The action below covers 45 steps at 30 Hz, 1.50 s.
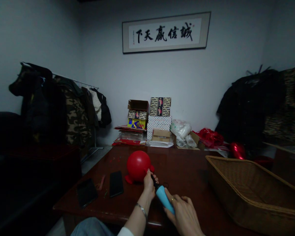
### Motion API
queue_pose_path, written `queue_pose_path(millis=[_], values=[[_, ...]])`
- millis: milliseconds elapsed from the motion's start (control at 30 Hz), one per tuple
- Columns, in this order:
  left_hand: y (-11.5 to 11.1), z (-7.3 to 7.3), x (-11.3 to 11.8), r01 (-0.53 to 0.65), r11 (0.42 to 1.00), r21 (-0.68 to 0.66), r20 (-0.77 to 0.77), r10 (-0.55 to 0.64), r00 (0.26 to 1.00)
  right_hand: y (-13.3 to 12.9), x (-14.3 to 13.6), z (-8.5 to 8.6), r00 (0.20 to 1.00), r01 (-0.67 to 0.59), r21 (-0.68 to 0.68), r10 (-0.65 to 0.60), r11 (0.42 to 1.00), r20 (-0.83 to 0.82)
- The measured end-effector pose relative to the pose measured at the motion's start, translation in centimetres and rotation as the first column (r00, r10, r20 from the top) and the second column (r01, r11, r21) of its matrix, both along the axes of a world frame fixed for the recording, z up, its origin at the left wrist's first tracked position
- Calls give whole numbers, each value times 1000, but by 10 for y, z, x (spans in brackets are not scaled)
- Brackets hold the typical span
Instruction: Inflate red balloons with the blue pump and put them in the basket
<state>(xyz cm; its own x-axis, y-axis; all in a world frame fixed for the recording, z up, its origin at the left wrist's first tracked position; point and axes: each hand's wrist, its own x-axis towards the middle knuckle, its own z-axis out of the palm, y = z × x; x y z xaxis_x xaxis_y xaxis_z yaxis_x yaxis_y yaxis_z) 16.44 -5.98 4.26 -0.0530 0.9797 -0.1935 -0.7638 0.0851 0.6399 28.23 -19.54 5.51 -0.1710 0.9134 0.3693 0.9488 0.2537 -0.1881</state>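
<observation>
A round red balloon [138, 166], swollen with air, is over the brown table, with small red bulges at its lower left and right side. My left hand [149, 182] is closed at the balloon's near right side, where the black tip of a light blue balloon pump [165, 199] meets it; the fingers cover the balloon's neck. Around the pump's blue body my right hand [184, 209] is closed, with the thumb along its side. The pump slants from the lower right up toward the balloon.
Two dark phone-like slabs, one a black rectangle [116, 184], lie left of the balloon on the table [182, 164]. A wicker basket [250, 203] stands at the right. Stacked boxes [159, 123] and plastic bags [180, 127] are behind the table, with clothes racks either side.
</observation>
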Motion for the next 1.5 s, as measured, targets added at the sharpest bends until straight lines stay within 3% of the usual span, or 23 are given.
queue_pose_path(millis=[333,667,833,1000,1167,1500], values=[[2,-7,-4,-43,999,-26,-51,41,998,-4,-6,-6,1000,13,9,-13,1000,4],[26,-5,-37,-136,991,-5,-22,136,990,-18,31,-36,994,-106,38,107,994,-10],[30,0,-44,-156,988,-3,-10,156,988,-24,47,-41,984,-178,-25,177,984,-27],[28,0,-34,-145,989,-14,-28,144,989,-26,47,-35,987,-158,-40,156,987,-46],[22,-2,-23,-80,997,25,-38,81,996,-25,29,-20,997,-57,-37,54,998,-54],[5,-9,-1,6,1000,-10,-70,-7,998,-2,-5,5,999,26,-82,-28,996,-25]])
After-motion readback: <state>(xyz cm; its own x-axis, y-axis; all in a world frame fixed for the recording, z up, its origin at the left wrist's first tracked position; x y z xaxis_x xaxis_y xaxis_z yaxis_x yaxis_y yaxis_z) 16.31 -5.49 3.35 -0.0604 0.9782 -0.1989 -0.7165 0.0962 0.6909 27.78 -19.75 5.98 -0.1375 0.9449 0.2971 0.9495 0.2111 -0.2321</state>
